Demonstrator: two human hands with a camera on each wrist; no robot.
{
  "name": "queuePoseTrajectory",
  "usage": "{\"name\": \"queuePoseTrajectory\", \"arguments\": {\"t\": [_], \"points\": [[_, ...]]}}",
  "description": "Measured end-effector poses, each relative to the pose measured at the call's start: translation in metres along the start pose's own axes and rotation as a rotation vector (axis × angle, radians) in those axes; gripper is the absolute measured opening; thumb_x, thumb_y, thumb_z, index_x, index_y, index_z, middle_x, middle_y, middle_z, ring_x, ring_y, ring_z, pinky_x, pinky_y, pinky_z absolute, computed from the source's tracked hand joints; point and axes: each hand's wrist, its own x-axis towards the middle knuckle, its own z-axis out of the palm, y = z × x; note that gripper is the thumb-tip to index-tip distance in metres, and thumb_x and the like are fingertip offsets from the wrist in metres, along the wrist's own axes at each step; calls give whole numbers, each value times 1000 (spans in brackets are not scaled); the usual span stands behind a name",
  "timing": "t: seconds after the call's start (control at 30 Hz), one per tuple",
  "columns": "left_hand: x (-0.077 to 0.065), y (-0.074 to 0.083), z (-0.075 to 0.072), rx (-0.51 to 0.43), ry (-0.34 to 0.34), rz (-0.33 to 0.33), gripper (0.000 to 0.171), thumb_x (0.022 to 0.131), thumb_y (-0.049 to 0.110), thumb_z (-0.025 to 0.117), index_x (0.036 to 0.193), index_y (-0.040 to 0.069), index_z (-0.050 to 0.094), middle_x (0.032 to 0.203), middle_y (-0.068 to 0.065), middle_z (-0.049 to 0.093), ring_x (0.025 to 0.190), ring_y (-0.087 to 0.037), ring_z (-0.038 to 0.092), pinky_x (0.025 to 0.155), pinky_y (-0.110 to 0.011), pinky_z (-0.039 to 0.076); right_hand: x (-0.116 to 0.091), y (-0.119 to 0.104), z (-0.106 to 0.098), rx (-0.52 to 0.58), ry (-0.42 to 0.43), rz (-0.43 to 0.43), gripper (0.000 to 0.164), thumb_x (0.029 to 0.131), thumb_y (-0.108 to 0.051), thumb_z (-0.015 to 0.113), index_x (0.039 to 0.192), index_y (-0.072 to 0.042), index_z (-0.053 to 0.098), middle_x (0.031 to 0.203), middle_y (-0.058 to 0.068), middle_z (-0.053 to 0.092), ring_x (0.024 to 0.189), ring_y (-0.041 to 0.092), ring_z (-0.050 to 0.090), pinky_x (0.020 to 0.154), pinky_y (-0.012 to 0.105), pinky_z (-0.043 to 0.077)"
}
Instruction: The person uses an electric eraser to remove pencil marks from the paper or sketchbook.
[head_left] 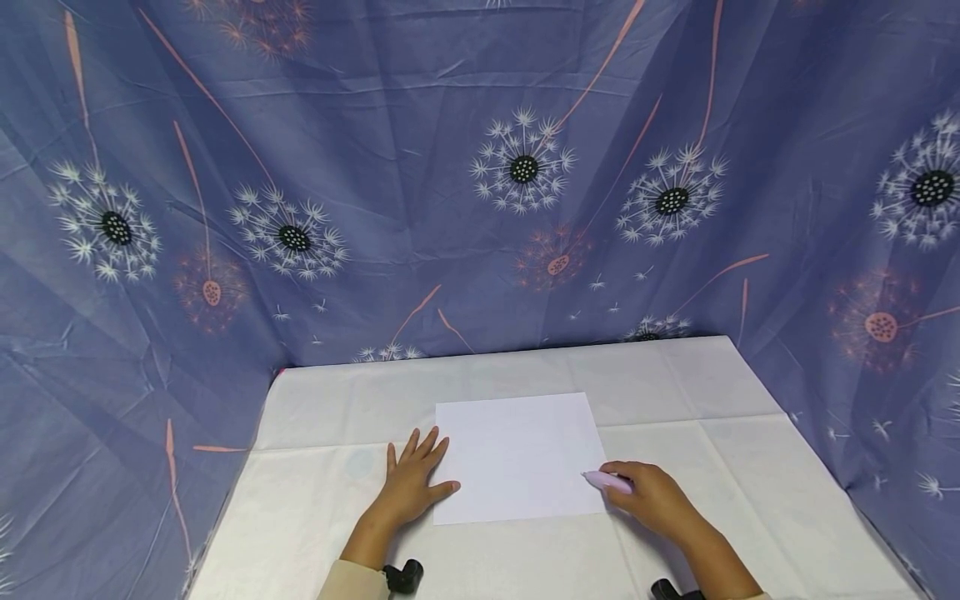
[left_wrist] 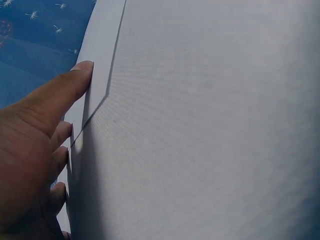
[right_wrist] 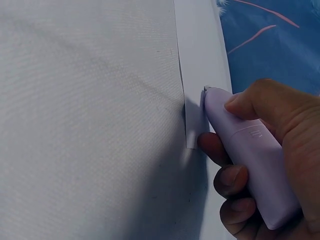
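A blank white sheet of paper (head_left: 517,458) lies on the white-covered table. Its left edge is under my left hand (head_left: 408,487), whose spread fingers and thumb rest there. In the left wrist view the left thumb (left_wrist: 80,80) extends over the paper near its corner. My right hand (head_left: 656,500) grips a plump lilac pen-shaped tool (right_wrist: 250,145), its kind unclear, with a small dark tip. The right thumb (right_wrist: 245,105) presses along its upper side, and the other fingers curl beneath. The tool's tip is over the paper's right edge; whether it touches cannot be told.
A white cloth (head_left: 337,417) with fold creases covers the table. Behind and at both sides hangs a blue curtain (head_left: 420,208) with dandelion prints. Black wrist mounts (head_left: 405,577) show near the front edge.
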Motion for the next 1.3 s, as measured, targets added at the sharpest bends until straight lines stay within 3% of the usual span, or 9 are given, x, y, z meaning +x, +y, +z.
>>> {"name": "queuePoseTrajectory", "arguments": {"t": [1.3], "points": [[-1, 1, -1, 12, -5, -11, 78, 88, 49, 73, 152, 12, 47, 165, -13, 33, 155, -46, 18, 117, -78, 0, 2, 1, -2, -13, -11, 66, 29, 85, -22, 78, 113, -17, 76, 105, -3, 76, 79, 6, 58, 73, 31, 49]]}}
